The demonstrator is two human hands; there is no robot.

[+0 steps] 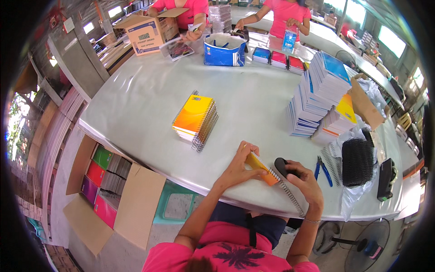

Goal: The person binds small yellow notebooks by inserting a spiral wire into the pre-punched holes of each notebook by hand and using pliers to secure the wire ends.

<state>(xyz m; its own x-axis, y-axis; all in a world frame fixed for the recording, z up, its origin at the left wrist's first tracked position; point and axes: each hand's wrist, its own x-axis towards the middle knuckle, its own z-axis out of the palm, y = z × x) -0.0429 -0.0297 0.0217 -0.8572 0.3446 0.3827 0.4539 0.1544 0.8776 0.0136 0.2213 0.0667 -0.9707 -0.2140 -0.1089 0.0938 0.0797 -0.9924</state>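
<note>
My left hand (pixel 240 167) grips a small yellow-orange notebook (pixel 259 167), tilted on edge near the table's front edge. A dark metal spiral coil (pixel 291 196) runs along its bound edge, and the loose end trails towards my right wrist. The fingers of my right hand (pixel 307 182) are closed on a black rounded object (pixel 281 167), held against or right beside the coil; its exact kind is unclear. Left of centre stands a stack of yellow-orange spiral notebooks (pixel 195 115), with coils sticking out past their edges.
Blue-handled pliers (pixel 324 172) and a bundle of black coils (pixel 358 158) lie to the right. Behind them rise stacks of unbound pads (pixel 317 97). A carton of notebooks (pixel 140 195) sits lower left, a fan (pixel 367 245) lower right. Two co-workers stand across the table (pixel 140 81).
</note>
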